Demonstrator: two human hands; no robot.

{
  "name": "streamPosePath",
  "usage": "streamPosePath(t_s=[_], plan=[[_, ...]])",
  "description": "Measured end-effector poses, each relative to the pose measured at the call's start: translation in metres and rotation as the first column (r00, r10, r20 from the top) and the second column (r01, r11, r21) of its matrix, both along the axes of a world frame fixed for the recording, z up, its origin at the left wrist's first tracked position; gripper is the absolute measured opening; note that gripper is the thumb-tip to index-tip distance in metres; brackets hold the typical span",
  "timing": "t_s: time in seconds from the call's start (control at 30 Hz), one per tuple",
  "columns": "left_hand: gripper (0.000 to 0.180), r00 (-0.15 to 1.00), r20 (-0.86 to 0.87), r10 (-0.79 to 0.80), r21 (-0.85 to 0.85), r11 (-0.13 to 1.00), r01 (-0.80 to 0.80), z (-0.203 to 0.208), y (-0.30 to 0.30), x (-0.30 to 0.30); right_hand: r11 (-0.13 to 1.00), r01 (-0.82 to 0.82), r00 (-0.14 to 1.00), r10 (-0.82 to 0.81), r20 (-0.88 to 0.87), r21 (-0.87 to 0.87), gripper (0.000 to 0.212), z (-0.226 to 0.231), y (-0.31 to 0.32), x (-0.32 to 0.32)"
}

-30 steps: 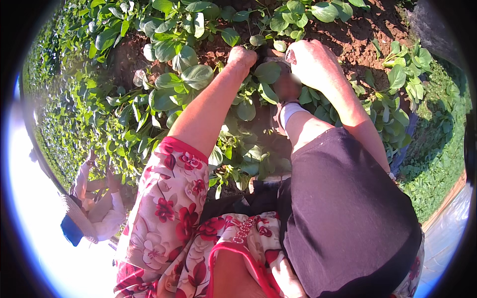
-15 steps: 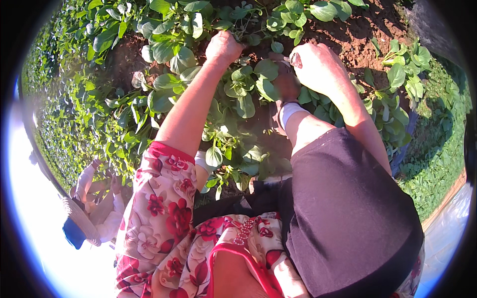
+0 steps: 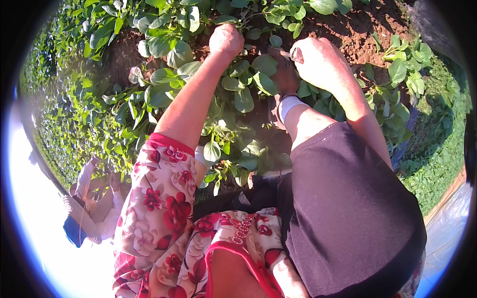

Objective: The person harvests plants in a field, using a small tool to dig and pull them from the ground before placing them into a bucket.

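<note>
My left hand (image 3: 227, 39) is closed in a fist at the top middle, among broad-leaved leafy greens. It grips a leafy green plant (image 3: 241, 17) low down, its stems showing just beyond the fingers. My right hand (image 3: 318, 60) is curled a short way to the right, above my shoe. Something small and brownish (image 3: 297, 55) shows at its thumb side; its kind cannot be made out. Between the two hands stand round green leaves (image 3: 265, 64) of another plant.
Reddish soil (image 3: 367, 30) lies at the top right. More greens (image 3: 400, 69) grow to the right, and a dense bed of plants (image 3: 64, 99) fills the left. My shoe (image 3: 284, 74) stands between plants. Another person (image 3: 97, 208) in a blue-topped hat bends at the lower left.
Both hands have shifted slightly upward in the picture, away from me. My left hand stays closed by the stems and my right stays curled.
</note>
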State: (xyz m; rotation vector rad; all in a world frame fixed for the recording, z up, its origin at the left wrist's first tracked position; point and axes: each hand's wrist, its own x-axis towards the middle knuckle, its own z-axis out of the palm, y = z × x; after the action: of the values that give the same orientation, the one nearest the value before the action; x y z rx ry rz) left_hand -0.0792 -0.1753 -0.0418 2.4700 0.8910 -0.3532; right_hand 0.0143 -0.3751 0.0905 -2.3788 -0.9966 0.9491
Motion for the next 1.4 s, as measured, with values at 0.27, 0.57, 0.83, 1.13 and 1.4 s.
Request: streamPosePath(t_s=[0.27,0.57,0.83,1.13,1.4], plan=[[0.027,0.72,0.141,0.68,-0.603,0.636,-0.482,0.112,-0.03,-0.031,0.964,-0.257,0.959,0.245,-0.141,-0.07,0.018,0.018,0.011,0.0],[0.024,0.158,-0.055,0.986,-0.718,0.071,-0.693,0.118,-0.133,-0.118,0.977,-0.211,0.974,0.211,-0.077,0.008,0.021,-0.006,0.013,0.007],[0.008,0.039,-0.191,0.981,-0.678,-0.103,-0.728,0.078,-0.185,-0.112,0.955,-0.284,0.959,0.285,0.005,0.087,0.017,-0.018,0.019,0.003],[0.008,0.06,-0.382,0.922,-0.828,-0.313,-0.465,-0.06,-0.138,-0.106,0.971,-0.236,0.967,0.237,-0.092,0.024,0.018,-0.005,0.015,-0.003],[0.014,0.618,-0.209,-0.758,0.942,0.013,0.334,-0.153,-0.113,-0.113,0.963,-0.25,0.967,0.253,-0.015,0.104,0.029,-0.016,0.009,-0.002]])
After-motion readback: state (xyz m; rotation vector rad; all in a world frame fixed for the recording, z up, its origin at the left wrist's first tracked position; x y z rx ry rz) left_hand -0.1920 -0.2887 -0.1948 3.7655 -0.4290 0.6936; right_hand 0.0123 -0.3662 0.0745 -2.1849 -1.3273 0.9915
